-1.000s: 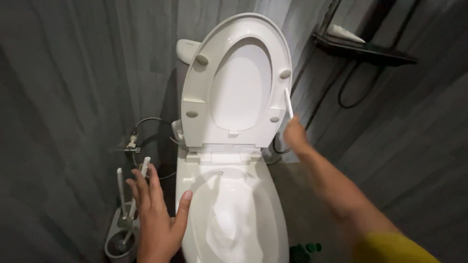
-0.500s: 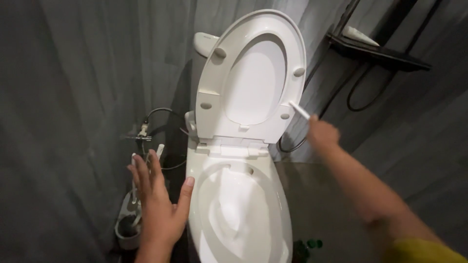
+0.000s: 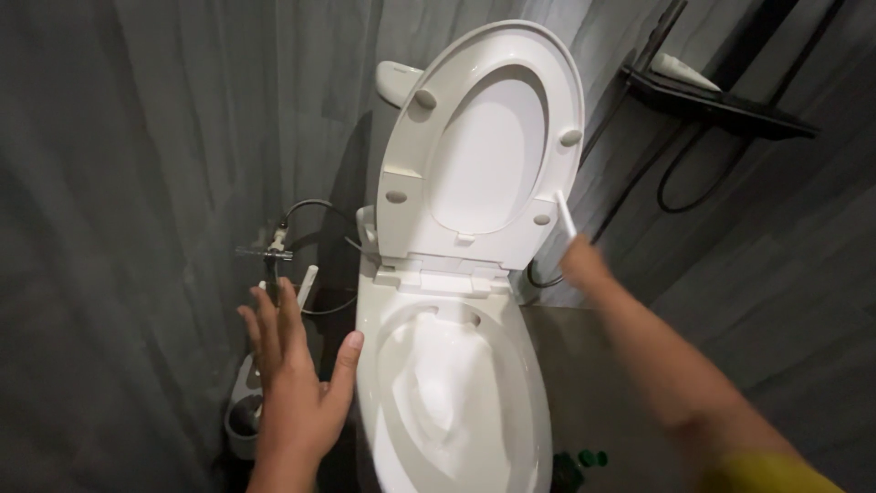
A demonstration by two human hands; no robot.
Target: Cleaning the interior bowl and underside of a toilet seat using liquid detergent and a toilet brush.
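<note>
Right hand [image 3: 584,265] closed on white stick [image 3: 565,215], long axis near upright, tip tilted up-left, touching raised seat [image 3: 401,173] right edge, left hand [image 3: 297,383] open, fingers spread, empty, thumb beside bowl [image 3: 365,365] rim

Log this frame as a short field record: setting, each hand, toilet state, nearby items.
setting: grey-walled bathroom, seen from above
left hand: open, fingers spread, thumb by the toilet bowl rim
right hand: shut on a thin white stick, beside the raised seat
toilet: seat and lid up, bowl white inside
nearby: brush holder on floor left, wall shelf upper right, hose valve
</note>
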